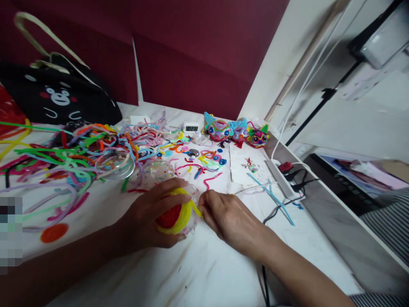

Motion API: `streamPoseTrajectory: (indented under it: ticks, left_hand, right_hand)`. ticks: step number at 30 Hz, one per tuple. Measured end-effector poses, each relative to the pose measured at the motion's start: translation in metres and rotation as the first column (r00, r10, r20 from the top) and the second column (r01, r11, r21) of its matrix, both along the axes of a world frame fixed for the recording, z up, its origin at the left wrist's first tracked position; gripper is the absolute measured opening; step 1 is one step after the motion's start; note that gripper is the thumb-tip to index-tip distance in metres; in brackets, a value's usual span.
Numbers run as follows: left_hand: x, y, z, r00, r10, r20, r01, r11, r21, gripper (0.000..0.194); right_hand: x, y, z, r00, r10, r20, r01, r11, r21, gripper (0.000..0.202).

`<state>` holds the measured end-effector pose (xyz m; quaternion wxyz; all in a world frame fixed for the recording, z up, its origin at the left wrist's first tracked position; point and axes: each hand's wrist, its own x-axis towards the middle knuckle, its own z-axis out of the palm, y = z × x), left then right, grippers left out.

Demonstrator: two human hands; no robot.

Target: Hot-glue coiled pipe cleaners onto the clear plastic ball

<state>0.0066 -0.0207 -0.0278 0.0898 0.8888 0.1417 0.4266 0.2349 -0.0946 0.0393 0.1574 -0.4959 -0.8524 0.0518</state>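
Sitting low over the near part of the white tabletop (198, 277), a clear round shell (193, 221) lies within the left hand (150, 213), whose fingers and thumb are spread around it and clamped on it. A red patch (168, 216) fills the middle of the covered area, and a yellow band (185, 213) curves about it. The band's free end runs out to the right hand (223, 213), whose thumb and forefinger are pinched together on it.

As for progress, the red centre looks filled in and the yellow ring partly laid. The shell's right side shows bare, and the yellow end is not yet pressed down; what lies under the left hand I cannot tell.

Just beyond the shell rests a clear dome (158, 170) with coloured specks, and further left a clear round dish (116, 166) sits at the edge of a tangled heap of fuzzy strips (79, 143). An orange disc (54, 233) lies apart, nearer the left forearm. To the right are two blue strips (275, 201), crossing, beside a power strip (284, 181). At the back, near a small digital clock (191, 128), three decorated figures (220, 130) stand in a row, with eyes and ears on them.
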Motion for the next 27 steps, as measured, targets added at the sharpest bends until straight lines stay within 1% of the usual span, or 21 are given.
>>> streamPoseTrajectory:
  ticks: [3,6,10,12,14,17,20,21,23,27]
  left_hand:
    - [0.000,0.001,-0.001,1.000,0.005,-0.018,-0.004,1.000,0.012,0.054]
    - [0.000,0.001,-0.001,0.999,0.025,-0.023,-0.024,0.999,0.038,0.051]
    - [-0.003,0.003,0.000,0.999,0.047,-0.009,-0.047,0.997,0.064,0.052]
    - [-0.004,0.004,0.001,0.999,0.049,0.002,-0.049,0.997,0.063,0.055]
    - [-0.005,0.005,0.002,0.999,0.045,0.014,-0.046,0.997,0.058,0.057]
    - [-0.005,0.006,0.002,0.999,0.035,0.032,-0.036,0.998,0.048,0.058]
    - [-0.005,0.006,0.001,0.998,0.030,0.054,-0.033,0.998,0.045,0.060]
    - [-0.005,0.006,0.001,0.998,0.025,0.059,-0.027,0.999,0.045,0.060]
    - [-0.004,0.005,-0.001,0.998,0.012,0.064,-0.015,0.999,0.046,0.059]
    - [-0.004,0.003,-0.001,0.999,0.003,0.054,-0.006,0.999,0.047,0.057]
  right_hand:
    - [-0.002,0.001,-0.002,0.999,-0.034,0.005,0.034,0.997,-0.072,0.010]
    - [-0.004,0.002,-0.004,0.997,-0.067,-0.033,0.063,0.991,-0.116,0.009]
    - [-0.005,0.001,-0.005,0.978,-0.083,-0.193,0.066,0.993,-0.095,0.009]
    - [-0.003,0.001,-0.005,0.963,-0.042,-0.267,0.039,0.999,-0.016,0.012]
    - [-0.002,0.000,-0.003,0.961,0.025,-0.276,0.008,0.993,0.117,0.016]
    - [-0.001,0.000,-0.001,0.975,0.103,-0.195,-0.044,0.958,0.283,0.021]
    - [-0.001,0.000,0.003,0.989,0.116,-0.093,-0.076,0.933,0.351,0.025]
    - [-0.001,0.001,0.005,0.991,0.115,-0.067,-0.084,0.933,0.351,0.026]
    - [-0.001,0.002,0.007,0.992,0.118,-0.045,-0.100,0.948,0.304,0.028]
    - [0.000,0.003,0.009,0.991,0.106,-0.083,-0.094,0.985,0.143,0.023]
